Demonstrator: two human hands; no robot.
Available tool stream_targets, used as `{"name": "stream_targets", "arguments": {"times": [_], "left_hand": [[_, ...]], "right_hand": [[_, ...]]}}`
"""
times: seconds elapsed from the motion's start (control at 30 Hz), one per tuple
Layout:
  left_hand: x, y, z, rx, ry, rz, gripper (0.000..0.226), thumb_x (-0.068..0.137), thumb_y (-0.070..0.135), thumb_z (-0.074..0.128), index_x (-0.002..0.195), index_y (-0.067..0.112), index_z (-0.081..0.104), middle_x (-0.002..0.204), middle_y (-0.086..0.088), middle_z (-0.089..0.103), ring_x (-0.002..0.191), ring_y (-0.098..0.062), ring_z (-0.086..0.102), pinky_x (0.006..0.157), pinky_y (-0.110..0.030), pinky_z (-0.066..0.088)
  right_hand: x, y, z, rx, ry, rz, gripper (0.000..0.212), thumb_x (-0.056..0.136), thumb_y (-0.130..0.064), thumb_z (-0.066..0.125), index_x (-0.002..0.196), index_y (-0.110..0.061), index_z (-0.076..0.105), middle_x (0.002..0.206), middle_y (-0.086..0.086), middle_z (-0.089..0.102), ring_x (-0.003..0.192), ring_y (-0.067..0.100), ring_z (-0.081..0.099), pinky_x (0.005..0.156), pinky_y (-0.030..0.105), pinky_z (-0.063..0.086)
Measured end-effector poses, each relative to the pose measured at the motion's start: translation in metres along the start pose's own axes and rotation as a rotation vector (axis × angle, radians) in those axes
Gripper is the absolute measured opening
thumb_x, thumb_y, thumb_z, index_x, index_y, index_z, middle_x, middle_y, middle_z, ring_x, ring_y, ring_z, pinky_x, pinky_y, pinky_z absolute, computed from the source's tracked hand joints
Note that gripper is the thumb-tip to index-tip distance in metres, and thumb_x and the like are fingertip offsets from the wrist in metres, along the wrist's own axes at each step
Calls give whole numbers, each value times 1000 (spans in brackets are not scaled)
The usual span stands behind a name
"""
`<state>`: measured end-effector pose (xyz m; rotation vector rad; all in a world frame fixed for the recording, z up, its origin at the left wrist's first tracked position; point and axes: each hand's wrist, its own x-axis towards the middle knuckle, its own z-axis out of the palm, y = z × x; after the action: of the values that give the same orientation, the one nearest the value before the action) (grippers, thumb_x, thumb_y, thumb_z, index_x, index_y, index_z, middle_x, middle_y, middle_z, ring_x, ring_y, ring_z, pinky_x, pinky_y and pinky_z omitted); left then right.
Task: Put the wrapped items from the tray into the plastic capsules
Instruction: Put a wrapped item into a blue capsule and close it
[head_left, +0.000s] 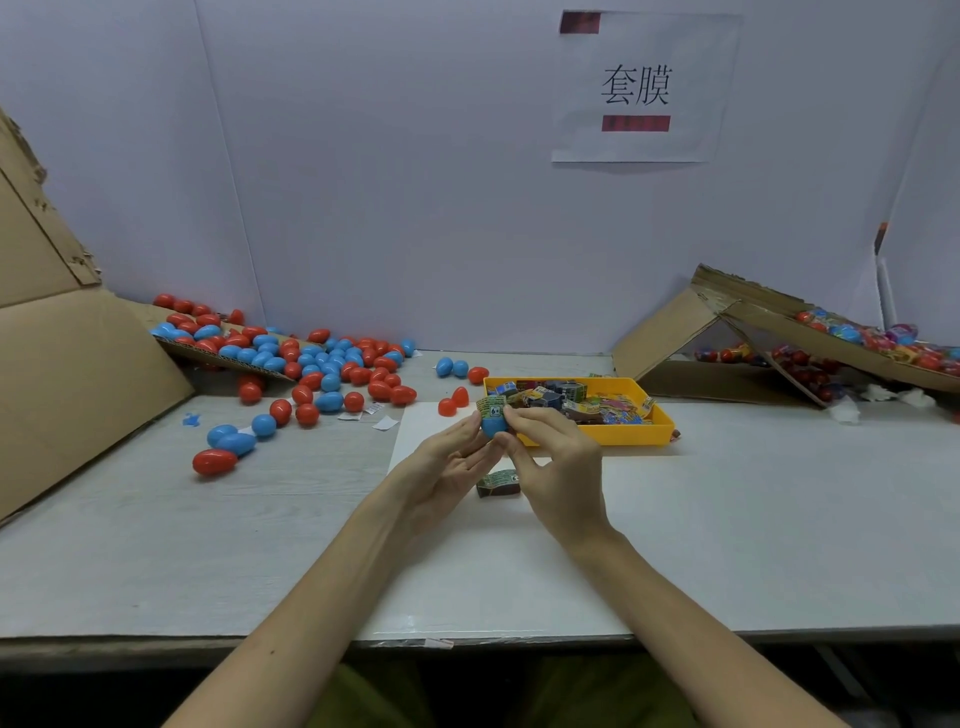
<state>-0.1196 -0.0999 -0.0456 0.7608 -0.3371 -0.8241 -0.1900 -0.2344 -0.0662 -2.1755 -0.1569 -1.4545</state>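
Note:
Over the middle of the table my left hand (453, 456) holds a blue capsule half (492, 425) from the left side. A green wrapped item (492, 408) marked 6+ sticks out of its top. My right hand (551, 457) pinches that item and the capsule from the right. Just behind my hands stands the yellow tray (655, 415), filled with several wrapped items (566, 400). Another wrapped item (498, 483) lies on the table under my right hand. Two red capsule halves (453, 402) stand left of the tray.
Many red and blue capsules (322, 364) spill from a cardboard flap (78, 364) at the left. A tilted cardboard box (727, 338) at the right holds film-wrapped capsules (872, 338). A white sheet (415, 431) lies under my hands. A paper sign (644, 88) hangs on the back wall.

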Motion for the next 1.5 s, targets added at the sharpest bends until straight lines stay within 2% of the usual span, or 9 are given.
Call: {"name": "stream_targets", "arguments": {"times": [0.2, 0.37, 0.5, 0.63, 0.77, 1.03, 1.13, 1.33, 1.5], "left_hand": [[2, 0, -1, 8, 25, 10, 45, 81, 17, 71, 122, 2, 62, 119, -16, 70, 105, -22, 71, 77, -23, 59], [6, -3, -2, 107, 90, 119, 39, 78, 18, 72, 113, 5, 63, 106, -8, 75, 97, -16, 73, 76, -22, 58], [9, -4, -4, 209, 120, 205, 33, 75, 18, 74, 103, 6, 63, 100, -8, 75, 94, -18, 73, 73, -23, 57], [9, -5, -3, 242, 95, 244, 30, 71, 15, 76, 98, 9, 62, 95, -6, 76, 91, -18, 73, 73, -23, 58], [9, -5, -4, 277, 88, 272, 34, 69, 13, 76, 99, 9, 61, 88, -1, 76, 87, -15, 73, 72, -22, 57], [11, -6, -5, 343, 101, 304, 31, 70, 13, 77, 98, 9, 62, 96, -7, 75, 88, -18, 72, 73, -24, 57], [10, -7, -4, 310, 76, 294, 31, 72, 12, 76, 99, 8, 61, 96, -7, 75, 90, -20, 73, 75, -25, 57], [8, -6, -3, 216, -7, 195, 48, 86, 17, 68, 129, 0, 54, 119, -14, 70, 109, -26, 69, 84, -28, 57], [9, -4, -4, 172, 9, 153, 54, 86, 17, 67, 135, 1, 51, 121, -14, 69, 113, -25, 67, 84, -27, 57]], "right_hand": [[2, 1, 1, 15, 11, 32, 31, 77, -8, 80, 107, -2, 74, 102, 7, 74, 94, 15, 68, 90, 8, 47], [3, 2, 1, 63, -15, 68, 49, 80, -11, 79, 126, -9, 64, 110, -6, 66, 94, -1, 60, 86, 5, 47], [2, 3, 2, 30, -51, -3, 41, 76, -9, 83, 115, -7, 69, 109, 4, 67, 96, -2, 56, 88, 11, 49], [2, 3, 1, 27, -23, 14, 36, 77, -8, 81, 111, -4, 71, 103, 5, 72, 93, 5, 63, 86, 15, 51], [2, 3, 0, 19, -9, 44, 32, 78, -9, 80, 108, -3, 72, 102, 6, 74, 95, -1, 59, 87, 6, 47], [1, 3, 0, 25, -9, 71, 24, 77, -8, 81, 99, -3, 74, 94, 7, 74, 87, 12, 67, 83, 3, 45], [2, 4, 0, 26, -1, 55, 28, 77, -8, 80, 104, -4, 73, 97, 6, 73, 90, 3, 61, 83, 5, 46], [2, 6, 2, -7, 27, -8, 32, 76, -1, 81, 107, -3, 73, 103, 8, 70, 103, -5, 51, 92, 4, 41], [4, 1, 1, 14, 7, 20, 42, 77, -6, 81, 118, -5, 69, 110, 5, 69, 102, -2, 53, 91, 4, 42]]}}
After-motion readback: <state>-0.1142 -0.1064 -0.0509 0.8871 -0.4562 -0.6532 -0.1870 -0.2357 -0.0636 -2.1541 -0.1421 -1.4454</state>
